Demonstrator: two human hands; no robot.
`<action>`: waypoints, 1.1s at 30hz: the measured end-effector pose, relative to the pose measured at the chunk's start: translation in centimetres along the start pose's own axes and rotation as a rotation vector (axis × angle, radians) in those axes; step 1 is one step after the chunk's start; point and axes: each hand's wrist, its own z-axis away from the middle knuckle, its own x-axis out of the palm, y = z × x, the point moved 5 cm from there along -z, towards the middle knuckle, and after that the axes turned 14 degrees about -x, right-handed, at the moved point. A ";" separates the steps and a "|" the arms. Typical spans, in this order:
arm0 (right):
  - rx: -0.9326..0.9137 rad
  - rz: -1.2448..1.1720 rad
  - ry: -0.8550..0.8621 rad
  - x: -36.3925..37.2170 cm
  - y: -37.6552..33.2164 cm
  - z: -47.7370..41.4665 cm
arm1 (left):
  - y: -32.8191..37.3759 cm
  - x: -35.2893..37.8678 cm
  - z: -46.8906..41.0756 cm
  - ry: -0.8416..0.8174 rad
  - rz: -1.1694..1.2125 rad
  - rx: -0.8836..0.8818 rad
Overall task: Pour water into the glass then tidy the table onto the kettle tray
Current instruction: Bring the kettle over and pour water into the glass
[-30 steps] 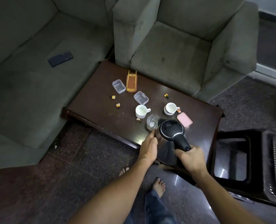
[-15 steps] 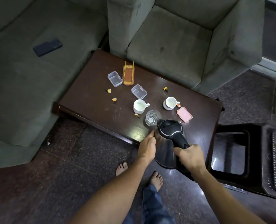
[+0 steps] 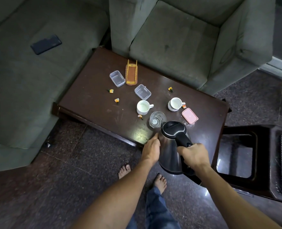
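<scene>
Two hands steady the kettle (image 3: 170,146): the right hand (image 3: 193,156) wraps its handle, the left hand (image 3: 151,150) lies straight-fingered against its side. Just beyond its far end stands the glass (image 3: 156,119) (nearer the left), upright on the table (image 3: 95,104).

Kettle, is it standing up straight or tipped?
Tipped. The kettle leans its top toward the glass, base lifted; the right hand grips its handle, the left hand presses its side.
</scene>
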 end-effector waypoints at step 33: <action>0.054 0.048 -0.026 0.3 -2.1 -2.1 | -0.1 0.4 -1.7 -0.072 0.133 -0.047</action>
